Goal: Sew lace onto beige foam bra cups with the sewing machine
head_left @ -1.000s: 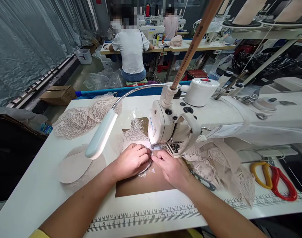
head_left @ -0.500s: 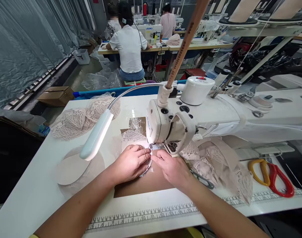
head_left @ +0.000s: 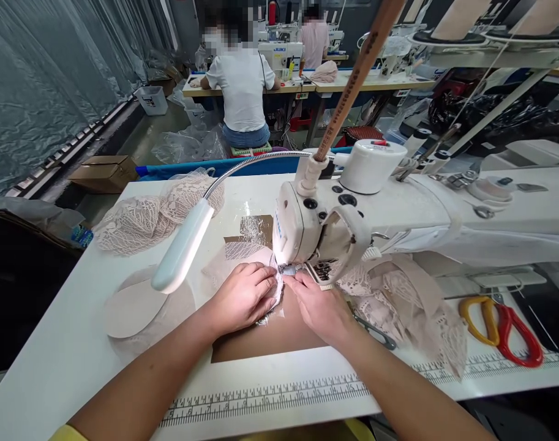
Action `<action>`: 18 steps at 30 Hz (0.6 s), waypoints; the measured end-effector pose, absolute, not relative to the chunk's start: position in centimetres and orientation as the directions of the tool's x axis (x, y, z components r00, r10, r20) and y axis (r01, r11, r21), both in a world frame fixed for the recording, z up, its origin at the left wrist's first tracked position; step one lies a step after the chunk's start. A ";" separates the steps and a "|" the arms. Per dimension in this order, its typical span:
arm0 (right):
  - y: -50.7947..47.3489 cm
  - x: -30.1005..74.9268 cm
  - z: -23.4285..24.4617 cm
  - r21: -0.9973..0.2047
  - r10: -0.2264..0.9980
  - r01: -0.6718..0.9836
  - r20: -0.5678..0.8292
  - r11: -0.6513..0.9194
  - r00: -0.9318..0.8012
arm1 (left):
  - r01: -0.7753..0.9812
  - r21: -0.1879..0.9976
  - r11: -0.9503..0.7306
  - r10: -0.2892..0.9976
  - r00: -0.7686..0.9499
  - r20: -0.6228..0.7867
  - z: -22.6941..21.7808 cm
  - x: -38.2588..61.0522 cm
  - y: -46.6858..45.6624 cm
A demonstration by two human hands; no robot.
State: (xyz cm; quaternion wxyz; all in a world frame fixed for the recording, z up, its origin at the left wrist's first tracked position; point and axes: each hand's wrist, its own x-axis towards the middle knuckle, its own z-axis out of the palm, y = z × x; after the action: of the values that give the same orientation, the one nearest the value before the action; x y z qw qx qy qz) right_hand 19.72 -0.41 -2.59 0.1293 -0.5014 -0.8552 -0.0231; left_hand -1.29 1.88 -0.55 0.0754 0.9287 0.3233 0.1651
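Under the head of a white sewing machine (head_left: 297, 226) lies a piece of pale pink lace fabric (head_left: 247, 250). My left hand (head_left: 245, 298) presses on the lace just left of the needle area, its fingers bent together on the cloth and partly hiding it. Close by on the right, my right hand (head_left: 316, 309) has thumb and index finger pinched at the edge of the lace, beside the presser foot. Beneath both hands is a brown sheet (head_left: 270, 346) on the white tabletop. The needle itself is hard to make out.
A lamp (head_left: 182, 248) on a bent metal neck reaches over the left side. Lace cups (head_left: 136, 223) and beige pads (head_left: 135, 309) lie left. To the right are lace pieces (head_left: 398, 294), thread snips (head_left: 375, 334) and red-and-yellow scissors (head_left: 502, 331). A person (head_left: 242, 92) sits ahead.
The lace beside my left hand has shifted and spread, showing more of it by the needle. My left fingers have flattened slightly; the right hand stays nearly in place. The view has shifted slightly.
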 end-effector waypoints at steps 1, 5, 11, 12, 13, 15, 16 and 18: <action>-0.4 19.8 -2.6 -0.103 0.850 0.860 0.251 0.499 -0.463 | 0.556 0.262 -0.789 0.612 0.747 0.259 -0.5 -1.3 1.9; -0.6 20.1 -2.5 -0.168 0.852 0.848 0.261 0.503 -0.454 | 0.501 0.277 -0.820 0.565 0.785 0.253 -0.5 -1.4 1.7; -0.7 20.0 -2.2 -0.228 0.824 0.797 0.264 0.559 -0.502 | 0.478 0.275 -0.834 0.542 0.802 0.251 -0.5 -1.5 1.5; -0.7 20.0 -2.1 -0.232 0.807 0.778 0.268 0.584 -0.526 | 0.477 0.280 -0.833 0.543 0.801 0.253 -0.5 -1.5 1.5; -0.7 19.9 -2.0 -0.233 0.789 0.758 0.273 0.610 -0.551 | 0.479 0.283 -0.831 0.547 0.797 0.256 -0.5 -1.5 1.5; -0.8 19.8 -1.8 -0.224 0.761 0.731 0.281 0.644 -0.584 | 0.491 0.281 -0.825 0.558 0.787 0.263 -0.5 -1.5 1.6; -0.8 19.8 -1.8 -0.216 0.756 0.729 0.277 0.650 -0.593 | 0.499 0.277 -0.821 0.565 0.781 0.265 -0.6 -1.5 1.6; -0.9 19.8 -1.7 -0.197 0.756 0.735 0.269 0.649 -0.597 | 0.511 0.276 -0.814 0.576 0.773 0.265 -0.6 -1.6 1.6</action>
State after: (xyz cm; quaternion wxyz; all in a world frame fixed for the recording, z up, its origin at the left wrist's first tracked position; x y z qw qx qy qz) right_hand 19.76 -0.87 -1.69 0.1657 -0.4174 -0.8929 0.0327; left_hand -1.60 1.62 -0.61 0.0946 0.9369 0.2899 0.1709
